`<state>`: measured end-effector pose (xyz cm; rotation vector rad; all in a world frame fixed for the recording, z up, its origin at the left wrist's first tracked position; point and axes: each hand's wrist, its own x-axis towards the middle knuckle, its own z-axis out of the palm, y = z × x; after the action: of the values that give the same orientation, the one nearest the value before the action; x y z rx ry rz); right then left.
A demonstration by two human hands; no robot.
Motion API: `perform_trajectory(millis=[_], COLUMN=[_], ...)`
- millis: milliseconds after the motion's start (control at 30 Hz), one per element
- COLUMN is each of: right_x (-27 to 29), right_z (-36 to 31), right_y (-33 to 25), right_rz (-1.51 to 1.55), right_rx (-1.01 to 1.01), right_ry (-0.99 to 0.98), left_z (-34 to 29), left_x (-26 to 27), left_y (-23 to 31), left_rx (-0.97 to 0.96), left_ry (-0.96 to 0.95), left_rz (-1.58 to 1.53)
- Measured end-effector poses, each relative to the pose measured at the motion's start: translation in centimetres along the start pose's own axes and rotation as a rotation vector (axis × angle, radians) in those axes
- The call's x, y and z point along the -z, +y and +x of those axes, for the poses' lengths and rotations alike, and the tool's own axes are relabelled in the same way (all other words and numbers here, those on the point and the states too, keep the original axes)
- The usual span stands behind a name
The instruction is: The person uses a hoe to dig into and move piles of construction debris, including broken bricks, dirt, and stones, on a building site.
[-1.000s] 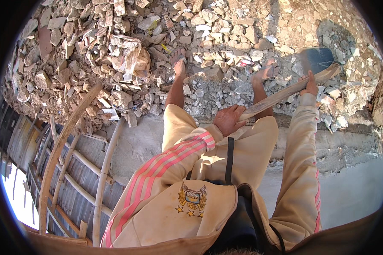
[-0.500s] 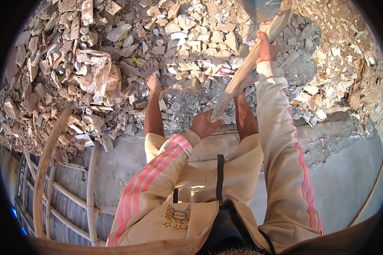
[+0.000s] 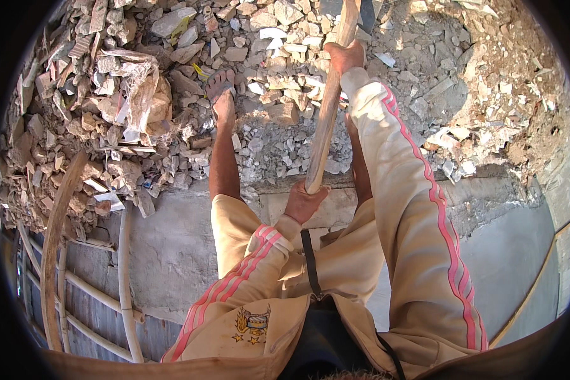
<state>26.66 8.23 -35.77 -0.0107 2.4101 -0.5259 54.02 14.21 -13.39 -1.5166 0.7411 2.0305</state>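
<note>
My left hand (image 3: 304, 202) is closed round the lower end of the wooden handle of a hoe (image 3: 323, 130), just in front of my shorts. Farther up, my right hand (image 3: 347, 57) grips the same handle, with the arm stretched out forward. The handle stands nearly upright in the picture, leaning slightly right at its far end. Part of the hoe's dark metal blade (image 3: 368, 14) shows at the top edge; the rest is cut off. Broken rubble (image 3: 278, 82) lies beneath and around the handle.
My sandalled left foot (image 3: 220, 85) stands on the rubble; the handle and right arm partly hide my right leg. A crumpled sack (image 3: 147, 95) lies in the debris at left. Below it are a curved wooden pole (image 3: 58, 247) and a pole frame (image 3: 125, 278). A concrete ledge (image 3: 183, 247) runs behind my feet.
The hoe's far end and my right hand have swung left, so the handle is more upright. My left hand has shifted slightly nearer to me. Both grips stay on the handle.
</note>
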Motion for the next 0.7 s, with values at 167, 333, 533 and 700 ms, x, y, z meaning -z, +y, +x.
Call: perform_trajectory(millis=[167,333,533,700], right_x=[-0.8,3.1,8.9,8.8], right_z=[-8.2,-17.0,-10.0,1.2], right_y=[0.1,0.5,1.5,2.1], right_rz=[0.521,0.605,0.892,0.938], right_rx=[-0.177,-0.372,-0.338,-0.388], right_ry=[-0.076,-0.172,0.020,0.078], left_z=[-4.9,-11.0,-1.6,9.8], left_x=[3.3,1.0,1.2,0.1], left_y=[-3.5,-8.6,-6.9,-1.3], left_rx=[0.061,-0.017,-0.198,-0.189], left_ry=[0.045,0.173,0.144,0.094], left_rz=[0.044,0.121,0.562,0.655])
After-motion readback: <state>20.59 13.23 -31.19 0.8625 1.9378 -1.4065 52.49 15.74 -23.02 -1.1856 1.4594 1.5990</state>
